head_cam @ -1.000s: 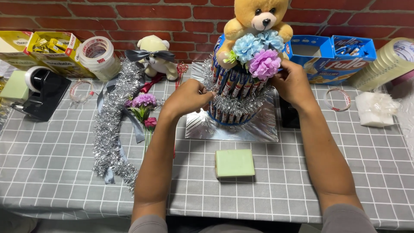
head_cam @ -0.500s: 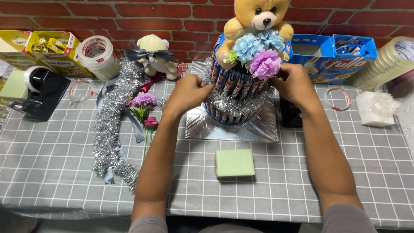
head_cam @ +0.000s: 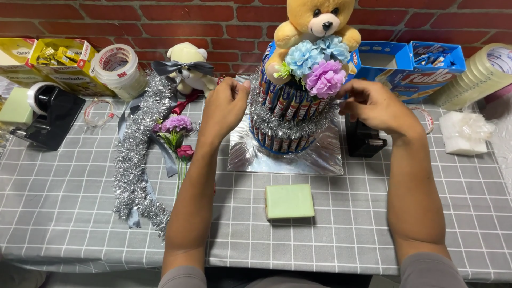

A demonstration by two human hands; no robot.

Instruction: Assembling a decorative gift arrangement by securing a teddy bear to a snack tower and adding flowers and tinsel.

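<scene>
Both hands have lifted since the earlier frames: from the lower tier's sides up to the silver tinsel band under the top tier.

Head view: left hand [head_cam: 226, 106] has its fingers pinched at the tinsel's left edge; right hand [head_cam: 373, 104] is loosely curled, fingertips at the right edge. Cannot tell how firmly either grips.

Two-tier candy-stick tower [head_cam: 290, 114] sits on a square silver foil board [head_cam: 320, 160], mid-worktop [head_cam: 346, 224]. Looks mostly done: tan teddy bear [head_cam: 314, 21], blue and purple paper flowers [head_cam: 319, 66] and tinsel fitted. Unused: loose silver tinsel garland [head_cam: 133, 160], small purple flower sprig [head_cam: 176, 130], green sticky-note pad [head_cam: 289, 201].
</scene>
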